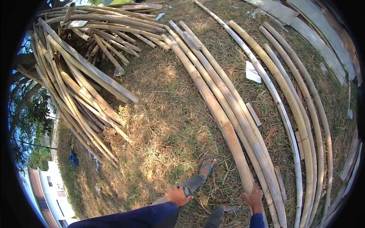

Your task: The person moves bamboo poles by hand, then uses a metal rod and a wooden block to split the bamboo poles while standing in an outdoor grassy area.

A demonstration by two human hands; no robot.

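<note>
My right hand point(253, 197), at the lower right, grips the near end of a thick tan bamboo pole point(224, 121), which lies lengthwise away from me on the grass. Directly beside it run more long bamboo poles point(235, 106), with a short board point(253, 113) at their right side. My left hand point(178, 195) rests on my left leg near the knee, holding nothing, its fingers apart. Below, my feet point(208, 165) in green flip-flops stand on the grass left of the gripped pole.
A large pile of bamboo point(87, 95) fills the upper left under a tree. More poles point(310, 114) lie in a curved-looking row at right, near a white flat piece point(253, 71). Weathered boards point(315, 41) lie at the upper right. Dry grass point(159, 133) covers the ground; buildings point(49, 190) stand far left.
</note>
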